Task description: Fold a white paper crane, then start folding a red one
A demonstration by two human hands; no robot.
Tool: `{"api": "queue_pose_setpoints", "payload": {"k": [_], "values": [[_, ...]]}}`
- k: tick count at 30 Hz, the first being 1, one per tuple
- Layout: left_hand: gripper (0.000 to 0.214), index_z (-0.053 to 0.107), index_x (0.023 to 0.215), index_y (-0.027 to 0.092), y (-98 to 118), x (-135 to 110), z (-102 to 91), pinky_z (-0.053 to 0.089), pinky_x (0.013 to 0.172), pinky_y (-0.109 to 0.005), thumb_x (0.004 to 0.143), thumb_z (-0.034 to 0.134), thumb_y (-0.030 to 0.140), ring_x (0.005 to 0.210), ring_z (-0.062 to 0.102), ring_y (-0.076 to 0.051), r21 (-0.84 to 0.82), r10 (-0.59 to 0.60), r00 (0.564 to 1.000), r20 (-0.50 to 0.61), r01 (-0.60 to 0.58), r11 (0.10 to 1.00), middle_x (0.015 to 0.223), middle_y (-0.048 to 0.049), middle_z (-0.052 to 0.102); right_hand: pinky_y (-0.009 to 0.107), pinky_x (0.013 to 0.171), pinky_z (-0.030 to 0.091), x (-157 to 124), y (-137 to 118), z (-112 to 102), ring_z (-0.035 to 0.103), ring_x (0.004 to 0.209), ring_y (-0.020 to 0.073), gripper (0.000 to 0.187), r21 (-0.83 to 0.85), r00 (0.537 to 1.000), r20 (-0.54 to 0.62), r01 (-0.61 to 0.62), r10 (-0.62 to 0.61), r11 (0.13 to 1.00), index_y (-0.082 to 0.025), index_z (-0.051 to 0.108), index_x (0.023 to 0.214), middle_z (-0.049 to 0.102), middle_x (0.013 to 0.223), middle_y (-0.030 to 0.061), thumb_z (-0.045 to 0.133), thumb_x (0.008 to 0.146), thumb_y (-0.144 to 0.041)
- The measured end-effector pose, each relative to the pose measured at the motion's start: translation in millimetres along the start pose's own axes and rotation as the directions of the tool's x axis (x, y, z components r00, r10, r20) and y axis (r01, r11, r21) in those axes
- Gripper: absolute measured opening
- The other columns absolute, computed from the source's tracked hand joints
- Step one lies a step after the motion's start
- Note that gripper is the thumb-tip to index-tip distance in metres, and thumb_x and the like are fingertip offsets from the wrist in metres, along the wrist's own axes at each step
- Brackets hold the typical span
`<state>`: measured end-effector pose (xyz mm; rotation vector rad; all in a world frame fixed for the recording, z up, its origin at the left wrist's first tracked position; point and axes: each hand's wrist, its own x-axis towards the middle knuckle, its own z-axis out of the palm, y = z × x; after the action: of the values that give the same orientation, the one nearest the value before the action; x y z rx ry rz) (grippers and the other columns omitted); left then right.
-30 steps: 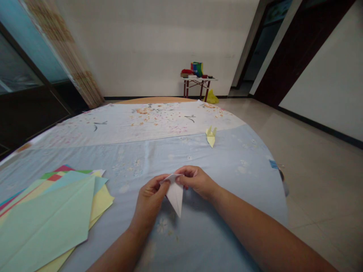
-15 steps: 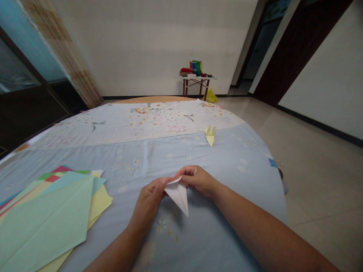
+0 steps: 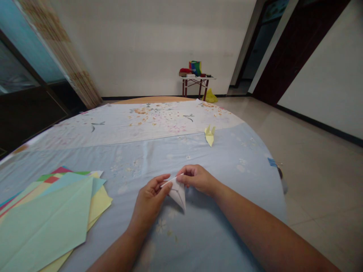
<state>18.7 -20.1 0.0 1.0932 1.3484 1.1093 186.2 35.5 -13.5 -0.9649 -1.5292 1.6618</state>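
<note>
A folded piece of white paper (image 3: 178,195), its narrow tip pointing toward me, is between my two hands just over the blue part of the tablecloth. My left hand (image 3: 153,192) grips its left corner, with the thumb lying on the upper face. At the top right edge, my right hand (image 3: 195,178) pinches the paper between thumb and fingers. A crease or flap edge crosses the paper near its middle. Farther off, right of centre, lies a small folded yellow paper figure (image 3: 210,136) with two upright points.
A stack of coloured paper sheets (image 3: 56,211), pale green on top, lies at the left. A blue and white tablecloth (image 3: 227,173) covers the round table. A blue clip (image 3: 272,162) sits on its right edge. By the wall stands a small table (image 3: 195,78) with items.
The white paper's top flap has been folded down toward me, and a crease line now shows across it. My left thumb has moved onto the paper's face.
</note>
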Motion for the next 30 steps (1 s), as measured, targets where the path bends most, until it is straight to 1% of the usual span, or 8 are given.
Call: {"api": "queue_pose_setpoints", "payload": {"k": [4, 8, 13, 16, 20, 24, 27, 30], "values": [[0.034, 0.066, 0.092, 0.014, -4, 3, -3.2, 0.047, 0.066, -0.024, 0.069, 0.065, 0.039, 0.067, 0.064, -0.016, 0.032, -0.056, 0.997, 0.045, 0.055, 0.998, 0.076, -0.0045, 0.072, 0.021, 0.052, 0.034, 0, -2, -1, 0.045, 0.052, 0.0069, 0.031, 0.012, 1.000, -0.005, 0.021, -0.021, 1.000, -0.012, 0.061, 0.073, 0.054, 0.058, -0.0026, 0.068, 0.067, -0.041], [0.032, 0.067, 0.089, 0.015, -8, 5, -5.0, 0.047, 0.064, -0.023, 0.070, 0.065, 0.040, 0.067, 0.063, -0.015, 0.031, -0.063, 0.996, 0.063, 0.061, 0.998, 0.076, -0.0042, 0.072, 0.021, 0.053, 0.035, 0, -5, 0, 0.045, 0.052, 0.0069, 0.031, 0.011, 1.000, -0.007, 0.008, -0.007, 1.000, -0.011, 0.061, 0.073, 0.054, 0.057, -0.0025, 0.068, 0.066, -0.041], [0.030, 0.068, 0.085, 0.015, -8, 6, -5.9, 0.046, 0.062, -0.023, 0.069, 0.066, 0.039, 0.064, 0.062, -0.015, 0.037, -0.043, 0.997, 0.057, 0.041, 0.998, 0.071, -0.0038, 0.072, 0.021, 0.056, 0.036, -1, -6, 1, 0.047, 0.054, 0.0070, 0.029, 0.061, 1.000, -0.014, 0.001, 0.000, 0.998, -0.011, 0.061, 0.072, 0.056, 0.058, -0.0028, 0.070, 0.063, -0.038], [0.029, 0.069, 0.082, 0.015, -6, 6, -5.6, 0.046, 0.062, -0.023, 0.067, 0.067, 0.040, 0.063, 0.062, -0.015, 0.037, -0.030, 0.999, 0.046, 0.028, 0.999, 0.068, -0.0030, 0.071, 0.021, 0.057, 0.036, -1, -5, 3, 0.047, 0.055, 0.0070, 0.027, 0.077, 0.999, -0.034, 0.021, -0.018, 0.997, -0.012, 0.061, 0.069, 0.056, 0.058, -0.0031, 0.070, 0.063, -0.037], [0.030, 0.068, 0.082, 0.015, -8, 7, -4.9, 0.046, 0.063, -0.024, 0.066, 0.067, 0.041, 0.063, 0.061, -0.015, 0.002, -0.047, 0.999, 0.017, 0.047, 0.999, 0.069, -0.0034, 0.071, 0.021, 0.056, 0.036, -1, -5, 6, 0.045, 0.054, 0.0071, 0.027, 0.059, 0.997, -0.073, 0.041, -0.037, 0.997, -0.013, 0.060, 0.067, 0.054, 0.056, -0.0033, 0.070, 0.063, -0.037], [0.034, 0.065, 0.089, 0.014, -13, 8, -5.0, 0.044, 0.061, -0.023, 0.068, 0.066, 0.041, 0.062, 0.060, -0.014, -0.081, -0.063, 0.998, 0.010, 0.063, 0.995, 0.069, -0.0031, 0.069, 0.022, 0.057, 0.037, 0, -4, 9, 0.046, 0.055, 0.0077, 0.027, 0.056, 0.995, -0.084, 0.058, -0.053, 0.997, -0.013, 0.060, 0.068, 0.055, 0.058, -0.0029, 0.069, 0.064, -0.038], [0.031, 0.064, 0.082, 0.014, -13, 8, -4.8, 0.041, 0.055, -0.022, 0.067, 0.066, 0.041, 0.055, 0.057, -0.012, -0.050, -0.049, 0.999, 0.004, 0.049, 0.998, 0.063, -0.0006, 0.066, 0.022, 0.058, 0.037, 0, -3, 11, 0.047, 0.057, 0.0076, 0.025, 0.017, 0.995, -0.066, 0.073, -0.071, 0.997, -0.013, 0.060, 0.070, 0.056, 0.061, -0.0024, 0.068, 0.066, -0.036], [0.029, 0.064, 0.077, 0.014, -10, 6, -3.2, 0.038, 0.052, -0.020, 0.067, 0.066, 0.041, 0.051, 0.053, -0.010, -0.021, -0.035, 0.999, -0.008, 0.035, 0.999, 0.059, 0.0018, 0.063, 0.021, 0.058, 0.036, 0, -1, 13, 0.047, 0.057, 0.0075, 0.025, -0.037, 0.996, -0.057, 0.060, -0.062, 0.997, -0.013, 0.060, 0.074, 0.056, 0.063, -0.0025, 0.065, 0.069, -0.037]]}}
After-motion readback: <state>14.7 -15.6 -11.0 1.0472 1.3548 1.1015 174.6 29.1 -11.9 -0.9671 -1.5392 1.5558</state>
